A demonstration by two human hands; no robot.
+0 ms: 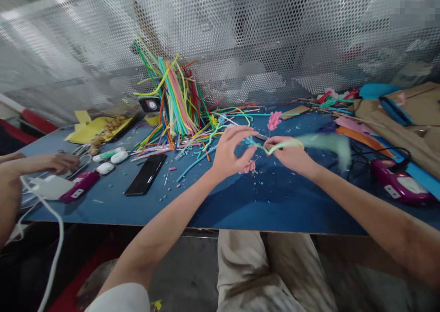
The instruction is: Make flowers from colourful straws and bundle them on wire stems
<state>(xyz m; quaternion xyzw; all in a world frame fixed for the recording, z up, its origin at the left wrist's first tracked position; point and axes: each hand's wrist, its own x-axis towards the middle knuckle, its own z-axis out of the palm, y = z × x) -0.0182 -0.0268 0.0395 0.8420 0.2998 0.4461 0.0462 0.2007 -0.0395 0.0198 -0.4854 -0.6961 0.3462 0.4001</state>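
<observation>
Over the blue table (220,206), my right hand (287,153) is closed on a pale green fuzzy strip (318,144), whose right end is smeared by motion. My left hand (232,151) curls its thumb and fingers around a light blue fuzzy piece (249,141), which seems joined to the green strip near my right fingers. Behind my right hand stands a pink fuzzy flower (274,120) on a thin stem. Another pink fuzzy piece (248,167) shows just below my left fingertips.
Many colored fuzzy sticks (177,101) stand against the perforated metal screen (275,41). A black phone (146,174) lies left of my left arm. Purple power strips (80,186) are at both sides. Another person's hand (57,163) is at the far left. Brown cardboard (417,105) lies right.
</observation>
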